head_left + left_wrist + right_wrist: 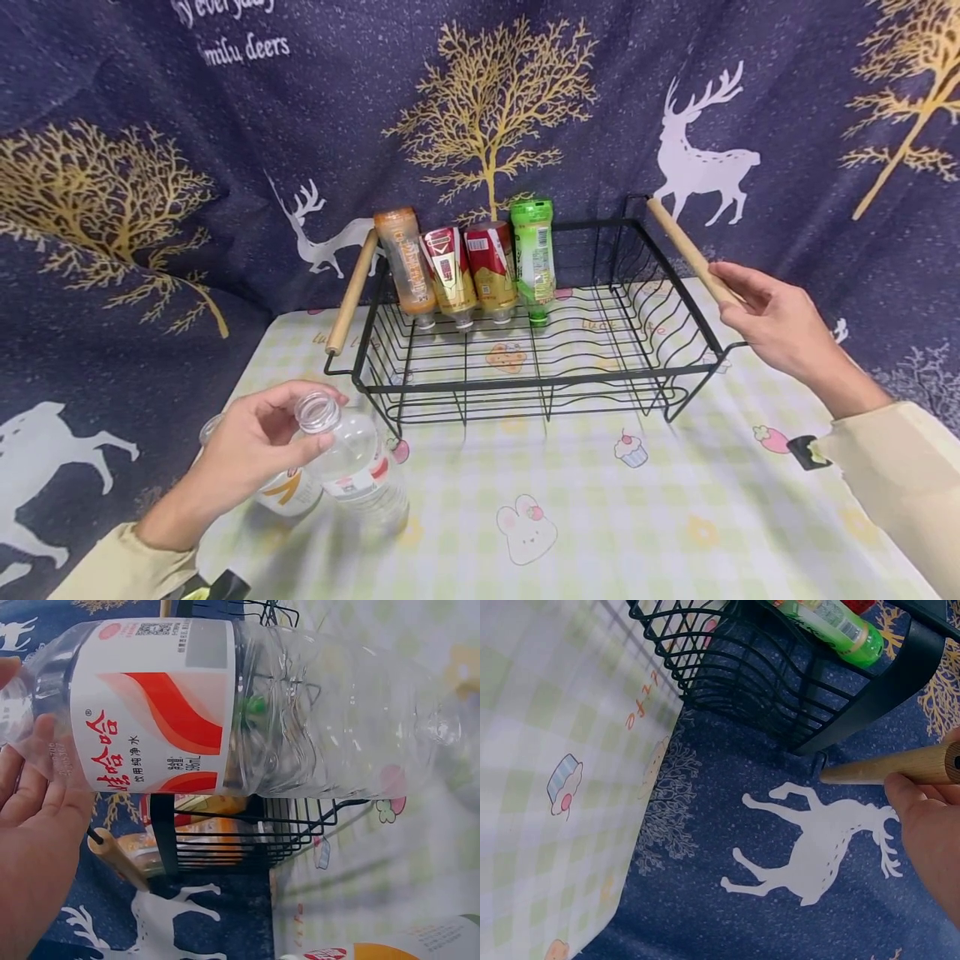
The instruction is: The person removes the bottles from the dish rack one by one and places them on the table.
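Note:
My left hand (258, 437) grips a clear plastic bottle (356, 458) by its neck, at the table's left front. The bottle has no cap and a white and red label (154, 705); it looks empty. Beside it, partly hidden behind my left hand, stands another clear bottle (288, 493) with a white and orange label. My right hand (780, 321) holds the right wooden handle (690, 250) of a black wire rack (525, 383), thumb on one side and fingers on the other. Inside the rack, several bottles lean neck down along the back left, among them a green one (534, 258).
An orange bottle (405, 258) and two red and gold bottles stand left of the green one. The rack's left wooden handle (351, 296) rises near my left hand. A checked cloth (600, 517) covers the table, and a dark blue curtain (337, 108) hangs behind.

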A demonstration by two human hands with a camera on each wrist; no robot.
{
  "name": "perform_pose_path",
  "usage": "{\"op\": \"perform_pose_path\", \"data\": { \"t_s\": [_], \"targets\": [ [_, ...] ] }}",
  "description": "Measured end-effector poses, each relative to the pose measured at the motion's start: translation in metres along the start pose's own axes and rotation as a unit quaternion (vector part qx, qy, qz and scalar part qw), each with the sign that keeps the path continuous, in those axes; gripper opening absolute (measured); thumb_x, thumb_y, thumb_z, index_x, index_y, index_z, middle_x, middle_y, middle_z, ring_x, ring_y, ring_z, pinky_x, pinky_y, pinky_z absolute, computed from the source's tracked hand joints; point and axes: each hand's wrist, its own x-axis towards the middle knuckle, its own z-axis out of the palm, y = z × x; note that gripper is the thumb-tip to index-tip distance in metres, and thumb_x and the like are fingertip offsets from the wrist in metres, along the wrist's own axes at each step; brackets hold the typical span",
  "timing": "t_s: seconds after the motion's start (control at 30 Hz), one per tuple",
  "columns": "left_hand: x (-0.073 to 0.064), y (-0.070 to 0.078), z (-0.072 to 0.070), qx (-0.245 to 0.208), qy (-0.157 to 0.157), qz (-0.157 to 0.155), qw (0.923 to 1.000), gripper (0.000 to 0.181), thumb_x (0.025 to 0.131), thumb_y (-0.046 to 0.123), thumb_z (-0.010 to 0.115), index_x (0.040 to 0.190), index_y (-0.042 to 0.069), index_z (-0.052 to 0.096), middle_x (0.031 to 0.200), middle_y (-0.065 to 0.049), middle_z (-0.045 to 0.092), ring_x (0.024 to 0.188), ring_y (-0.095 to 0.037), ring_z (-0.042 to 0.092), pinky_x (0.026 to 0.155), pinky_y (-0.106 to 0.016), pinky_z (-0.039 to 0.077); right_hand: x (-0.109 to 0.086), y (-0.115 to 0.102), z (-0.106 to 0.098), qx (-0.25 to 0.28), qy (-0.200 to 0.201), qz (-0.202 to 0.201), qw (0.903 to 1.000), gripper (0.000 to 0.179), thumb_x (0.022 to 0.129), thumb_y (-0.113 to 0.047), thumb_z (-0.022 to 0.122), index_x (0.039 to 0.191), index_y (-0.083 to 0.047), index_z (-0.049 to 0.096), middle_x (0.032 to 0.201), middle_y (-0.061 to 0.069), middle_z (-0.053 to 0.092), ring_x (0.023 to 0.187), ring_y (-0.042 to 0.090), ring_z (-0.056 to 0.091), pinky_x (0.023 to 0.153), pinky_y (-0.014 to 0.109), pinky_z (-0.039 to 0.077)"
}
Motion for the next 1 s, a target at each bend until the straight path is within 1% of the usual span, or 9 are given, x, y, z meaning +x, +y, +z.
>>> {"op": "perform_pose_path", "data": {
  "t_s": [0.2,0.3,0.43,0.57,0.73,0.9,1.0],
  "targets": [
    [-0.002,-0.008,-0.001,-0.033,-0.016,0.02,0.9991,0.049,0.076,-0.031,0.06,0.116,-0.004,0.065,0.116,-0.004,0.069,0.105,-0.012,0.066,0.087,-0.02,0.054,-0.001,0.0,0.0,-0.005,0.001,0.0,1.0,0.05,0.099,-0.006,0.053,0.147,0.003,0.044,0.143,0.031,0.048,0.1,-0.026,0.044,0.077,-0.002,0.04],
    [-0.003,-0.011,-0.001,-0.049,-0.027,0.029,0.998,0.05,0.075,-0.033,0.057,0.116,-0.006,0.065,0.117,-0.005,0.068,0.106,-0.013,0.066,0.088,-0.021,0.054,0.0,0.0,0.0,-0.007,0.0,0.0,1.0,0.05,0.098,-0.005,0.054,0.147,0.003,0.044,0.143,0.031,0.048,0.1,-0.026,0.044,0.077,-0.002,0.04],
    [-0.004,-0.014,-0.001,-0.048,-0.033,0.027,0.9979,0.05,0.075,-0.033,0.057,0.117,-0.007,0.064,0.118,-0.006,0.068,0.106,-0.014,0.065,0.088,-0.021,0.054,0.0,0.0,0.0,-0.009,-0.001,-0.002,1.0,0.05,0.098,-0.005,0.054,0.147,0.003,0.045,0.142,0.031,0.049,0.099,-0.026,0.044,0.076,-0.002,0.04],
    [-0.006,-0.015,0.0,-0.04,-0.033,0.022,0.9984,0.05,0.075,-0.032,0.058,0.117,-0.006,0.064,0.118,-0.005,0.068,0.108,-0.013,0.065,0.089,-0.02,0.054,0.0,0.0,0.0,-0.012,0.002,-0.004,0.9999,0.05,0.098,-0.004,0.055,0.146,0.003,0.046,0.141,0.031,0.05,0.098,-0.026,0.044,0.076,-0.002,0.04],
    [-0.008,-0.016,0.0,-0.04,-0.036,0.025,0.9982,0.049,0.075,-0.032,0.059,0.117,-0.007,0.064,0.118,-0.005,0.068,0.109,-0.012,0.064,0.091,-0.019,0.052,0.0,-0.001,0.0,-0.009,0.006,-0.003,0.9999,0.049,0.097,-0.003,0.055,0.146,0.003,0.046,0.141,0.031,0.05,0.099,-0.026,0.044,0.077,-0.002,0.04],
    [-0.009,-0.019,0.001,-0.047,-0.043,0.03,0.9975,0.049,0.075,-0.033,0.058,0.118,-0.01,0.062,0.119,-0.007,0.067,0.11,-0.013,0.064,0.092,-0.02,0.052,0.0,-0.001,0.0,-0.012,0.005,0.003,0.9999,0.05,0.098,-0.005,0.055,0.146,0.002,0.046,0.141,0.03,0.05,0.098,-0.026,0.044,0.077,-0.002,0.04],
    [-0.009,-0.019,0.002,-0.046,-0.042,0.024,0.9978,0.048,0.075,-0.032,0.059,0.118,-0.01,0.062,0.12,-0.008,0.067,0.111,-0.014,0.063,0.093,-0.02,0.052,0.0,0.0,0.0,-0.013,0.003,0.006,0.9999,0.05,0.098,-0.006,0.055,0.147,0.002,0.046,0.142,0.03,0.05,0.098,-0.026,0.044,0.076,-0.002,0.04]
  ]
}}
